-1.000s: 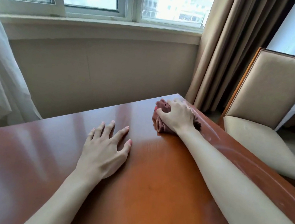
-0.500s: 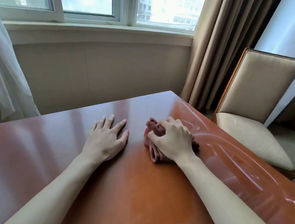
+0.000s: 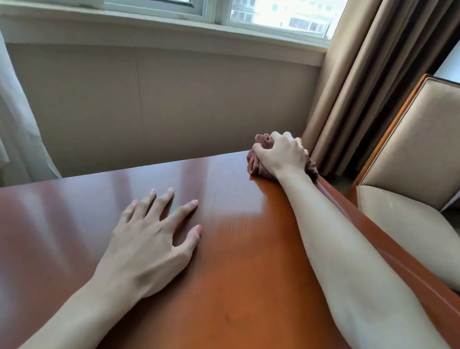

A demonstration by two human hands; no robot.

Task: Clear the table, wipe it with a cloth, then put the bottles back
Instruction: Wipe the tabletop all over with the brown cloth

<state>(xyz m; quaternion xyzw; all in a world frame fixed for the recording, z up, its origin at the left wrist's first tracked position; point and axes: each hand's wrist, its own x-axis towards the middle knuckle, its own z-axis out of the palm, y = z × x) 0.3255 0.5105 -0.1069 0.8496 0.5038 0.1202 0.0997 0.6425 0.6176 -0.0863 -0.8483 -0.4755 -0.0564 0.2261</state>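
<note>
My right hand (image 3: 283, 155) grips a bunched dusky-pink cloth (image 3: 255, 163) and holds it on the far right corner of the glossy brown wooden table (image 3: 235, 293). The arm stretches along the table's right edge. My left hand (image 3: 151, 240) lies flat on the tabletop near the middle, fingers spread, holding nothing. No bottles are in view.
A beige padded chair (image 3: 439, 150) with a wooden frame stands close to the table's right side. Brown curtains (image 3: 369, 75) hang behind the far corner. A wall and window sill (image 3: 154, 30) run beyond the far edge, with a white sheer curtain (image 3: 0, 118) at the left.
My right hand has pushed the cloth from near the table's middle out to the far right corner. My left hand has stayed flat in place.
</note>
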